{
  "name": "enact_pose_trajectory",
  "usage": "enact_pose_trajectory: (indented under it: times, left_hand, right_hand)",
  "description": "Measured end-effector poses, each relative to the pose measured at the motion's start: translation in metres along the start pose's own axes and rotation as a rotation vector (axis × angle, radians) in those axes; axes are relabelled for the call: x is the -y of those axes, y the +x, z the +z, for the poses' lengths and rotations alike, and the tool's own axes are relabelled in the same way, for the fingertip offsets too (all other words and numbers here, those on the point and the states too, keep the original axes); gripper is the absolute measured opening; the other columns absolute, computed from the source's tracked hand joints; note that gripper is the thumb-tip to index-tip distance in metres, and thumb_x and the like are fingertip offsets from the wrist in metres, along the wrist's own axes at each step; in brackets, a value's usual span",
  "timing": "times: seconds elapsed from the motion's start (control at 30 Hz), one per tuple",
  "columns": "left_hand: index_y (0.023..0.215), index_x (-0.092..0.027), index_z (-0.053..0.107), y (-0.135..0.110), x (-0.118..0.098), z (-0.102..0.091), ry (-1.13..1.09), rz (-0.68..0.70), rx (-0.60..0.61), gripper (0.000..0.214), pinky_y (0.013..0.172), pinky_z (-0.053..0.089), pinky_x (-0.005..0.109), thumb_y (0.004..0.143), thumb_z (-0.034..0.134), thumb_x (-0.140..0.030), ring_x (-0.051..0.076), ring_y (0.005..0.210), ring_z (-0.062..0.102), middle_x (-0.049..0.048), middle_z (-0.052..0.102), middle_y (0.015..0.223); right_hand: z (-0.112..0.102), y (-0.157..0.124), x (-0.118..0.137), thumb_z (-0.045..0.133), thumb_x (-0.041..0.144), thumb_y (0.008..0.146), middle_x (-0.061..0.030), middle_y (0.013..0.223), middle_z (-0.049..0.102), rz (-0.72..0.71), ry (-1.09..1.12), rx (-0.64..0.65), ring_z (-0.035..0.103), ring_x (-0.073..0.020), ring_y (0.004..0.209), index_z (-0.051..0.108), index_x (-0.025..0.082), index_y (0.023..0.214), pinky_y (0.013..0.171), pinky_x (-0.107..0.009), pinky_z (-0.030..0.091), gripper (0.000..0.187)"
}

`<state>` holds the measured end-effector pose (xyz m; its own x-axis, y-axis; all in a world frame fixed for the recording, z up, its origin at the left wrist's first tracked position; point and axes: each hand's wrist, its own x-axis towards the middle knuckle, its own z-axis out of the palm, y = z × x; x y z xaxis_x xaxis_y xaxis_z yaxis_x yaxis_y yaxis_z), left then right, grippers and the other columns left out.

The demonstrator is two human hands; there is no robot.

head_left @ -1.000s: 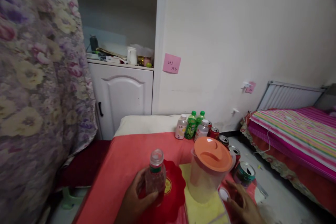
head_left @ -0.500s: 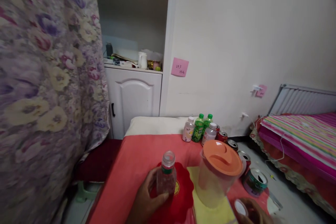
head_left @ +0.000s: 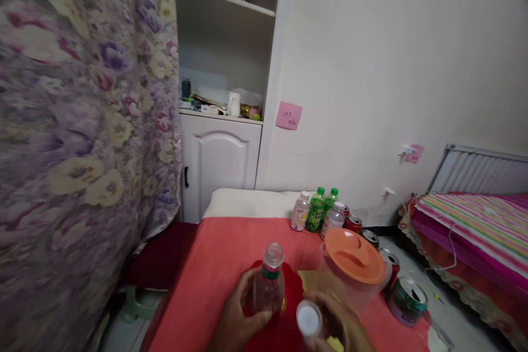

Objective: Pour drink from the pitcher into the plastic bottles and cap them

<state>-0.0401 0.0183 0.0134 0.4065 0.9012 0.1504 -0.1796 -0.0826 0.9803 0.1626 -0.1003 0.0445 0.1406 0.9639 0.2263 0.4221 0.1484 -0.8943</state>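
My left hand is wrapped around a clear plastic bottle, which stands upright with its mouth uncapped and a green ring at the neck. Beneath the bottle is a red scalloped plate. Close by on the right, my right hand grips a round white bottle cap with its flat face toward me. Cap and bottle are apart. Behind my right hand stands a clear pitcher with an orange lid, partly covered by that hand.
Green-capped bottles and white-capped bottles stand at the table's back. Several cans, including a green one, line the right edge. A yellow sheet lies under the pitcher. A floral curtain hangs at left.
My right hand has moved left with the white cap, from beyond the pitcher's right side to in front of it, nearer the bottle. The whole view has shifted slightly.
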Motion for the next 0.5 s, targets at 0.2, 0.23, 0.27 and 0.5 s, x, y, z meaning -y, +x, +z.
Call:
enact_pose_trajectory:
  times: [0.2,0.23,0.27,0.5]
  left_hand:
    - [0.113,-0.019,0.059,-0.004,-0.007,0.0,-0.019,0.01,0.025,0.066,0.106,0.043,0.049,0.05,0.077,-0.027,0.039,0.12,0.061,0.0162,0.068,0.126]
    - [0.113,-0.019,0.059,-0.004,-0.007,0.0,-0.024,0.014,0.026,0.066,0.105,0.043,0.049,0.05,0.077,-0.027,0.038,0.12,0.061,0.0154,0.069,0.126]
    - [0.114,-0.02,0.06,-0.004,-0.007,0.001,-0.028,0.019,0.029,0.065,0.105,0.044,0.049,0.051,0.077,-0.026,0.038,0.119,0.061,0.0144,0.069,0.125]
    - [0.113,-0.02,0.059,-0.006,-0.005,0.002,-0.034,0.031,0.049,0.063,0.103,0.045,0.045,0.052,0.074,-0.02,0.035,0.118,0.062,0.0113,0.071,0.119]
  right_hand:
    - [-0.003,0.042,0.052,0.059,0.024,0.082,-0.0077,0.107,0.068,-0.163,-0.216,-0.052,0.067,-0.0213,0.086,0.059,0.022,0.115,0.076,-0.034,0.055,0.034]
    - [-0.005,0.047,0.055,0.058,0.022,0.082,-0.0077,0.108,0.068,-0.168,-0.24,-0.046,0.067,-0.0209,0.085,0.057,0.022,0.117,0.076,-0.035,0.056,0.035]
    - [-0.007,0.052,0.058,0.058,0.02,0.081,-0.0078,0.108,0.068,-0.171,-0.268,-0.032,0.067,-0.0209,0.084,0.056,0.022,0.119,0.076,-0.036,0.056,0.038]
    - [-0.012,0.07,0.083,0.057,0.014,0.082,-0.0115,0.122,0.065,-0.27,-0.327,0.101,0.065,-0.023,0.102,0.057,0.02,0.127,0.085,-0.039,0.056,0.046]
